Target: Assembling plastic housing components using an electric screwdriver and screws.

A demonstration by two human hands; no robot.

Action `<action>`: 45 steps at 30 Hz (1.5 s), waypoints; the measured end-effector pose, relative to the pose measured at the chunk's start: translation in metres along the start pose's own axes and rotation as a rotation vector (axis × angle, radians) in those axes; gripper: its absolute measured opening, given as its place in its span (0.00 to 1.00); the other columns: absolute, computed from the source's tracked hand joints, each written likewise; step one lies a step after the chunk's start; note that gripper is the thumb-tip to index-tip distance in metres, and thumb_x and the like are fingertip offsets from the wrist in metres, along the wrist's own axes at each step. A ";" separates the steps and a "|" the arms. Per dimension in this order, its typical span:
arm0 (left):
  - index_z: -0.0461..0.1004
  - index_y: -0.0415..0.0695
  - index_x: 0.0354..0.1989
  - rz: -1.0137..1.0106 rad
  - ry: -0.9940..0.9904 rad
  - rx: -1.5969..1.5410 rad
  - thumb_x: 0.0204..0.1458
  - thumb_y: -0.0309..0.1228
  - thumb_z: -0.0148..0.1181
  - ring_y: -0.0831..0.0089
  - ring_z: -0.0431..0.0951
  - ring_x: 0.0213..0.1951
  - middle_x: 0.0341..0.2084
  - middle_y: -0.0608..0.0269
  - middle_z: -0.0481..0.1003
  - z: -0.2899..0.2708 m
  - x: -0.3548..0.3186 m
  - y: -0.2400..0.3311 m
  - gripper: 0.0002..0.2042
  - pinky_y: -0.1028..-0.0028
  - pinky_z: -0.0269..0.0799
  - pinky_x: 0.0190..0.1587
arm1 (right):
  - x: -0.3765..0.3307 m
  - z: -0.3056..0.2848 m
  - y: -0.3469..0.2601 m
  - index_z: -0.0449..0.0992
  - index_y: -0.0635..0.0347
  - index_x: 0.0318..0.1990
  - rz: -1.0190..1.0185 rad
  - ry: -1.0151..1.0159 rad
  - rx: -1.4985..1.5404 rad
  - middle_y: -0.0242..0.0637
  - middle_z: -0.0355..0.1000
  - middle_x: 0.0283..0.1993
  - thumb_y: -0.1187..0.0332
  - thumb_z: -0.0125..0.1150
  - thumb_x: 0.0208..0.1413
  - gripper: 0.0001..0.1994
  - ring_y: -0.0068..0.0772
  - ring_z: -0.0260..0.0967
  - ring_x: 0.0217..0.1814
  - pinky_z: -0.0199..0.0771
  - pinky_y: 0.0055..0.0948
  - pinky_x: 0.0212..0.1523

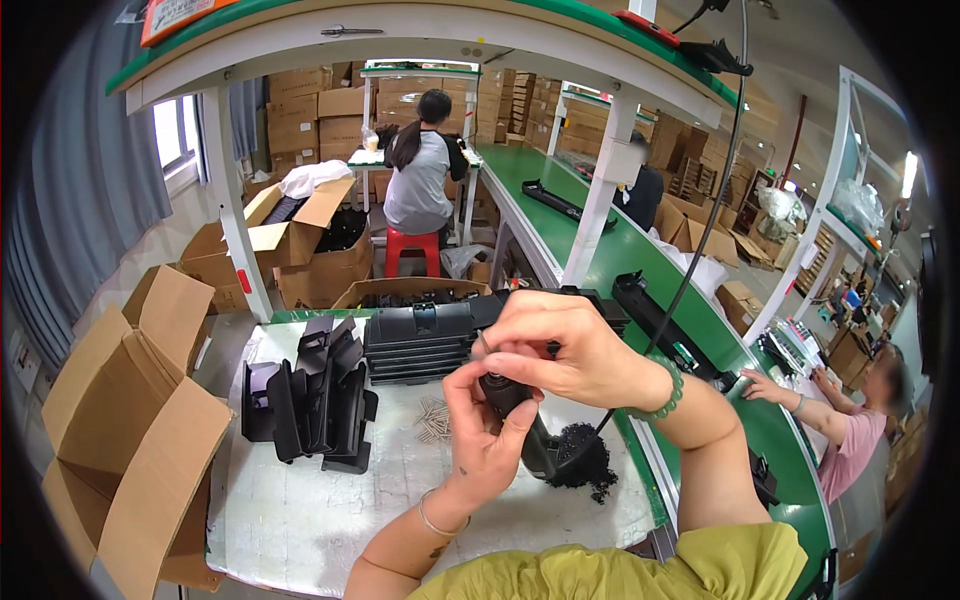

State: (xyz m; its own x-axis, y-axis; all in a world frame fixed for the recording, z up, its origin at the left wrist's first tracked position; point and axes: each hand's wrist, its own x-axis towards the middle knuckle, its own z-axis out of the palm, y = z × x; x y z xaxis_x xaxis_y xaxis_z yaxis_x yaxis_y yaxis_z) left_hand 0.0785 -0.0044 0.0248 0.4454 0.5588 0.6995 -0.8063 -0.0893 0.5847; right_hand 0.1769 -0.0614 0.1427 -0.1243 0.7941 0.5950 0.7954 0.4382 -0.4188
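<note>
My left hand (484, 440) is wrapped round the front end of a black electric screwdriver (508, 396), which is tilted with its nose pointing up. Over that nose, my right hand (590, 350) pinches a thin metal bit (483, 342) with thumb and fingers. The fingers partly hide where the bit meets the tool. Beneath my hands, a heap of small black screws (588, 470) lies on the white-covered bench (330, 520). To the left of my left hand is a small pile of silvery metal pins (434, 420).
Black plastic housings (310, 400) stand at the bench's left, with stacked black parts (420, 340) behind. An open carton (140, 420) is beside the bench. A green conveyor (640, 310) carries black parts on the right. A co-worker in pink (860, 430) reaches toward it; another person (420, 165) sits ahead.
</note>
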 end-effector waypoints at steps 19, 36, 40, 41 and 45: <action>0.50 0.44 0.54 -0.018 -0.022 -0.128 0.53 0.22 0.54 0.73 0.71 0.38 0.49 0.44 0.64 -0.013 0.010 -0.014 0.23 0.74 0.68 0.42 | 0.273 -0.116 0.259 0.77 0.66 0.31 0.159 0.876 0.281 0.38 0.75 0.28 0.73 0.57 0.52 0.06 0.25 0.70 0.24 0.72 0.20 0.27; 0.50 0.46 0.54 -0.162 0.109 -0.182 0.54 0.23 0.53 0.71 0.72 0.38 0.48 0.46 0.65 -0.027 0.020 -0.033 0.23 0.73 0.67 0.42 | 0.288 -0.116 0.274 0.73 0.65 0.25 0.145 1.050 0.615 0.41 0.74 0.23 0.69 0.56 0.49 0.08 0.30 0.66 0.17 0.65 0.27 0.16; 0.50 0.46 0.54 -0.173 0.117 -0.203 0.54 0.23 0.53 0.71 0.72 0.38 0.48 0.45 0.65 -0.024 0.019 -0.034 0.22 0.73 0.67 0.42 | 0.292 -0.122 0.268 0.69 0.65 0.24 0.097 1.047 0.679 0.38 0.71 0.22 0.73 0.56 0.49 0.06 0.25 0.62 0.16 0.61 0.21 0.14; 0.50 0.46 0.54 -0.170 0.116 -0.192 0.54 0.23 0.53 0.72 0.72 0.38 0.48 0.45 0.65 -0.025 0.020 -0.035 0.22 0.73 0.67 0.42 | 0.292 -0.121 0.265 0.68 0.66 0.24 0.078 1.065 0.616 0.38 0.70 0.21 0.73 0.57 0.49 0.07 0.26 0.63 0.16 0.63 0.22 0.15; 0.50 0.46 0.54 -0.169 0.133 -0.175 0.55 0.24 0.53 0.72 0.72 0.38 0.47 0.45 0.65 -0.027 0.021 -0.032 0.22 0.74 0.67 0.42 | 0.288 -0.110 0.249 0.67 0.65 0.24 0.130 1.163 0.805 0.37 0.68 0.20 0.71 0.58 0.50 0.08 0.27 0.64 0.19 0.66 0.22 0.17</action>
State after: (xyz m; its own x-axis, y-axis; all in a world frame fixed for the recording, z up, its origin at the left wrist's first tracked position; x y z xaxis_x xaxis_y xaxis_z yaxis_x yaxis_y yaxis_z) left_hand 0.1032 0.0322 0.0102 0.5339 0.6577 0.5313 -0.7849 0.1520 0.6006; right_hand 0.4044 0.2298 0.2850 0.7876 0.2259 0.5732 0.1643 0.8196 -0.5488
